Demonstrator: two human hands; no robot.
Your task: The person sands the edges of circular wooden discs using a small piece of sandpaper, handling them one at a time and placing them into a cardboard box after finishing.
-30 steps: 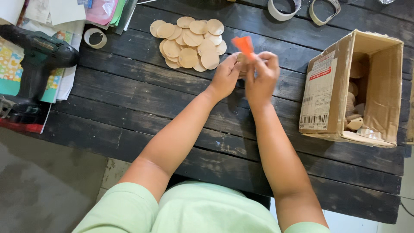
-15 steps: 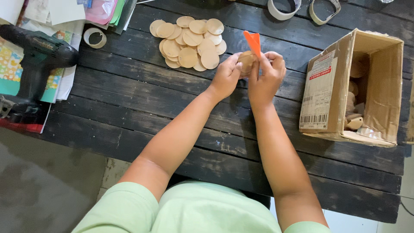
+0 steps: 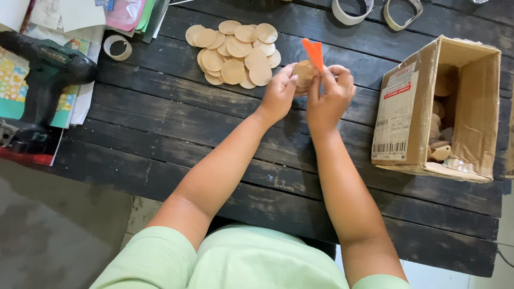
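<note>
Only one view here, the head cam looking straight down at a dark plank desk [image 3: 176, 128]. Both hands meet just above the middle of it. The left hand [image 3: 277, 96] has its grip pinched on a round wooden disc [image 3: 303, 72], held up off the desk and tilted toward the camera. The right hand [image 3: 331, 96] presses against the disc from the other side, and its grip is clenched on a small orange piece [image 3: 313, 52] that sticks up past the disc's top edge. Can't tell what the orange thing is, some flat strip or folded bit.

Just left of the hands, lying on the desk, is a loose pile of discs [image 3: 233, 53], same pale wood, overlapping each other. To the right, near the right hand but not touching it, a cardboard box [image 3: 399, 112] lies on its side with the opening facing right, and there are more wooden bits inside.

Far left there's a dark green drill [image 3: 48, 75] sitting on colourful papers [image 3: 16, 91], with a tape roll [image 3: 117, 47] beside it. Two more rings [image 3: 375, 10] sit at the top edge. Light green shirt [image 3: 235, 262] at the bottom.
</note>
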